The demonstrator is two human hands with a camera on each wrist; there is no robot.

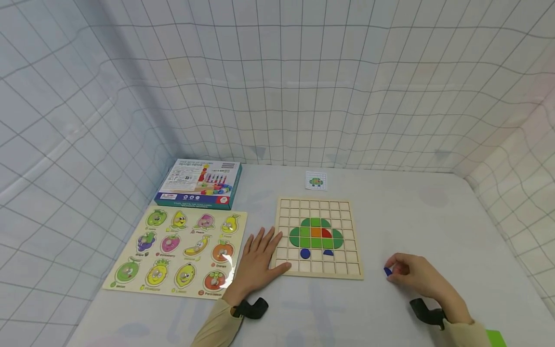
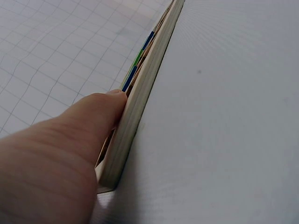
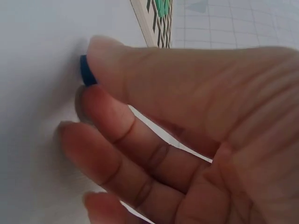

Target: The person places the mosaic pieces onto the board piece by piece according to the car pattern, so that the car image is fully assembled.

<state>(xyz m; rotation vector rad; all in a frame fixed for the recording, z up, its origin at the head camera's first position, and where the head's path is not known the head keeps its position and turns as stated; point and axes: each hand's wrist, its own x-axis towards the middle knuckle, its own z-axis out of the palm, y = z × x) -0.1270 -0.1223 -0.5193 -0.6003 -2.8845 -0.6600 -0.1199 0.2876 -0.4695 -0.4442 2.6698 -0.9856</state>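
A wooden grid board [image 1: 318,276] lies flat on the table, with green, orange and red pieces forming a rounded shape. Below that shape are a blue circle [image 1: 305,253] and a blue half-circle [image 1: 328,252]. My left hand [image 1: 257,264] rests along the board's left edge, fingers spread and straight; its thumb [image 2: 100,109] touches the edge in the left wrist view. To the right of the board, my right hand [image 1: 414,275] pinches a small blue piece [image 3: 87,70] between thumb and index finger, just over the table. The fingers hide part of that piece's outline.
A small pattern card [image 1: 316,181] lies behind the board. On the left are a fruit picture board [image 1: 195,262] and, behind it, a flat cardboard box [image 1: 197,185]. A bright green object [image 1: 496,338] shows at the lower right. Gridded curtains enclose the table.
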